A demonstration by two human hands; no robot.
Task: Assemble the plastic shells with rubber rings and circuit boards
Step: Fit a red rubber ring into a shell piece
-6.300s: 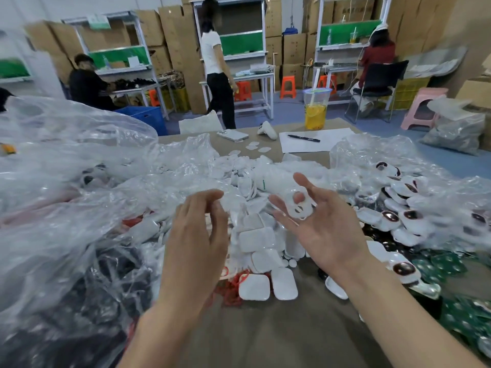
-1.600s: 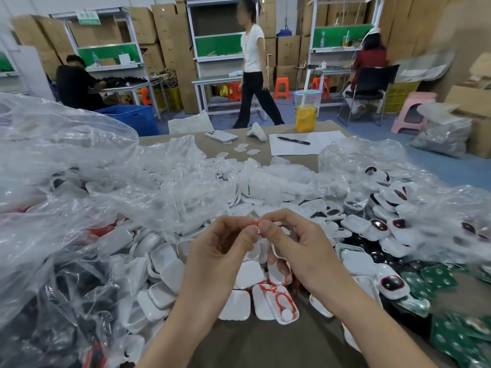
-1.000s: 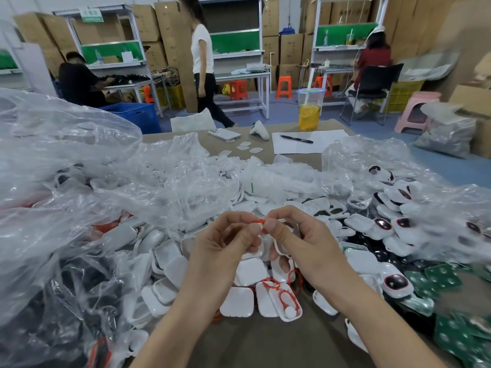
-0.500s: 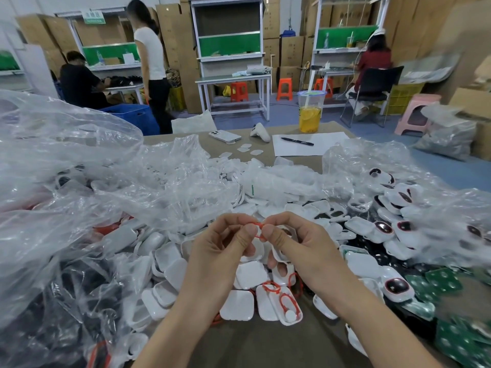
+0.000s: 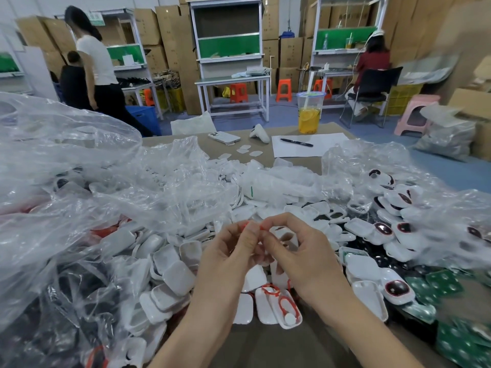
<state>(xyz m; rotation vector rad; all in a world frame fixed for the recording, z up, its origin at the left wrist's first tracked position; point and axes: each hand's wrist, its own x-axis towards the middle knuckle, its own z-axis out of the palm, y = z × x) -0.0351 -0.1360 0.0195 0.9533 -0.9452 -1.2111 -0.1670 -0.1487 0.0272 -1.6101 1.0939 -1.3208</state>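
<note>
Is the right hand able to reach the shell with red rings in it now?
Probably yes: the shell lies uncovered close by the right hand, though that hand pinches a red ring.

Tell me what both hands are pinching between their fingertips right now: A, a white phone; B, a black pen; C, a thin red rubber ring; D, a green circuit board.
C: the left hand and right hand meet at their fingertips on a thin red rubber ring, above the pile of white plastic shells; the black pen lies far off on a white paper sheet.
</note>
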